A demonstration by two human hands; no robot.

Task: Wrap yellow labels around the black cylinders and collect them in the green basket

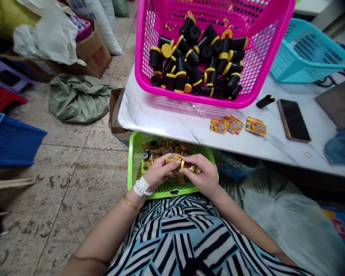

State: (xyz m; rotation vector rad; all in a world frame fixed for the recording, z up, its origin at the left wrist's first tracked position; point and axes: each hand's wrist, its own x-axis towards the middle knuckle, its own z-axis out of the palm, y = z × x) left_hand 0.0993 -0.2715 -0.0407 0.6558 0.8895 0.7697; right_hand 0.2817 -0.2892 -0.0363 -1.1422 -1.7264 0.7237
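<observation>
Above the green basket (172, 193) in my lap, my left hand (161, 168) is closed around a small labelled cylinder (174, 159) with a yellow and black end. My right hand (202, 174) is closed too, its thumb and fingertips pinching at the right end of that cylinder. Part of the cylinder is hidden by my fingers. Several similar labelled cylinders (161, 150) lie in the green basket under my hands. Beyond, on the table, a pink basket (195, 100) holds many black cylinders with yellow caps (179, 67).
On the white table (166, 122) lie colourful printed labels (218, 125), a single black cylinder (265, 101) and a phone (293, 119). A turquoise basket (287, 71) stands at the right back. Left on the floor are a blue bin (14, 142) and a crumpled grey-green sack (77, 97).
</observation>
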